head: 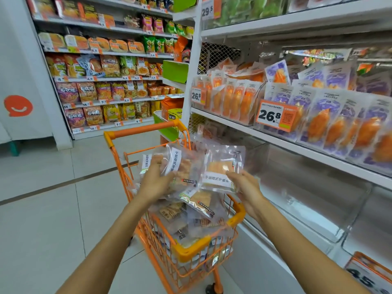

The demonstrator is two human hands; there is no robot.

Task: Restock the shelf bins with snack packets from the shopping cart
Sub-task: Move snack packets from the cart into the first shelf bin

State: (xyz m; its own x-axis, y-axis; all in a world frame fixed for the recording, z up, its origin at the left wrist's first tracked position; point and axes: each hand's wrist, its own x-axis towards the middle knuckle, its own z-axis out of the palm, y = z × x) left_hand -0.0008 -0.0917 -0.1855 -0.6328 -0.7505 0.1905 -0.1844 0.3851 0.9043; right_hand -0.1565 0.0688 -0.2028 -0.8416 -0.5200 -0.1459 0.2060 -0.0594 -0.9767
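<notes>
Head view, and both arms are out over the orange shopping cart point(182, 249), which sits in the aisle just beside the white shelving on the right. The left hand point(156, 180) has its fingers curled round a bundle of clear snack packets point(178, 164), white label strips showing, held above the cart's basket. The right hand point(246, 187) pinches a single clear packet point(222, 168) by its lower edge, thumb on the front face; that packet overlaps the left hand's bundle, and whether the two touch is not clear. Below both hands, more clear packets point(191, 221) lie heaped in the cart, filling it nearly to the rim.

To the right, the lower shelf holds clear plastic shelf bins point(301, 200), see-through, contents hard to make out. One shelf up, rows of orange and purple packets point(331, 124) stand upright behind an orange price tag reading 26.8 point(273, 116). Across the aisle, a far shelf unit point(101, 66) is packed with colourful snack bags.
</notes>
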